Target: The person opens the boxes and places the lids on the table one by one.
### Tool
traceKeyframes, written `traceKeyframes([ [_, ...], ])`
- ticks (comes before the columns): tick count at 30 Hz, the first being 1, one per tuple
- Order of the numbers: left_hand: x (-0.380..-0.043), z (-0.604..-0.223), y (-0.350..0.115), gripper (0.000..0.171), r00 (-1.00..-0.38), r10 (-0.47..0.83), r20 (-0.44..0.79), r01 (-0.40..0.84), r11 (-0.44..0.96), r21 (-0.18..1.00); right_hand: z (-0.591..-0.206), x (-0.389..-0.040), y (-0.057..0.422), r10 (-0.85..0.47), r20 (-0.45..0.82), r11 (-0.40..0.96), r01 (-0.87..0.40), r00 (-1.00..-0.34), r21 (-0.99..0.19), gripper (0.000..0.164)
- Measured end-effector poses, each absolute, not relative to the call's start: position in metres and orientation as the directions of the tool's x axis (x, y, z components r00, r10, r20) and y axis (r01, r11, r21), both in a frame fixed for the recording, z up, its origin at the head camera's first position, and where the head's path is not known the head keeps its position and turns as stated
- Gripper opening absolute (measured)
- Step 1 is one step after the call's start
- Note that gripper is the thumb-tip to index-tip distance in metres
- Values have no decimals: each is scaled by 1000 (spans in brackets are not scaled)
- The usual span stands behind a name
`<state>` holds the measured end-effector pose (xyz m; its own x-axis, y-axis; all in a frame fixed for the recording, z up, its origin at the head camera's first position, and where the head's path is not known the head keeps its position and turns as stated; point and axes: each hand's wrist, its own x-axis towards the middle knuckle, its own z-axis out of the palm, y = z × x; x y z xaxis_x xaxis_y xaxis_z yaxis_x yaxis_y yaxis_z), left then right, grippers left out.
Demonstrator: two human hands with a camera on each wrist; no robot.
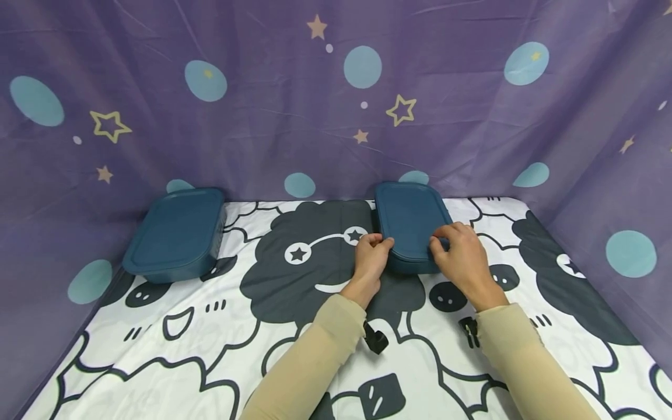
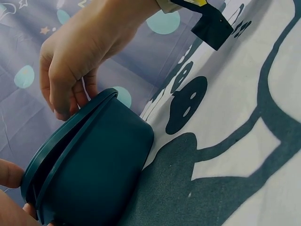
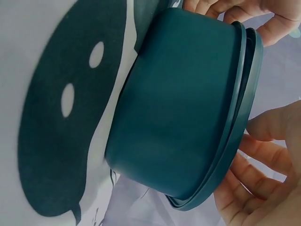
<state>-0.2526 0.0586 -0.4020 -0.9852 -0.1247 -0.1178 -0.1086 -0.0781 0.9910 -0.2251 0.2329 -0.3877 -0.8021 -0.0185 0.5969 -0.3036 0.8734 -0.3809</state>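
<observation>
A dark blue lidded food container (image 1: 412,268) stands toward the back right of the cloth, its lid (image 1: 412,221) on top. At the lid's front left corner, my left hand (image 1: 370,262) pinches the rim between thumb and fingers. My right hand (image 1: 464,262) holds the rim on the right side with bent fingers. From the left wrist view, a dark gap shows between lid and container body (image 2: 99,165), wider near the left hand. The right wrist view shows the right fingers (image 3: 254,176) against the lid's edge. The inside of the container is hidden.
A second blue container (image 1: 175,233), lid on, stands at the back left. Both containers rest on a white cloth (image 1: 157,361) with dark cartoon sheep. A purple curtain (image 1: 273,87) with stars and dots hangs close behind and along the sides.
</observation>
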Motion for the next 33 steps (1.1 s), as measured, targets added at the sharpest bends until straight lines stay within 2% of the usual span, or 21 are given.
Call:
traceKeyframes([
  [13,-250,-401,59,28,-984,-132,-116,-105,-86,991,-383,-220,228,-78,570,873,-332,-818,-357,12],
  [24,-250,-400,59,27,-985,-125,-121,-112,-80,991,-386,-214,226,-143,530,873,-359,-836,-331,23],
  [33,-251,-400,59,27,-984,-132,-115,-105,-83,991,-385,-209,228,-221,552,869,-420,-804,-264,27],
])
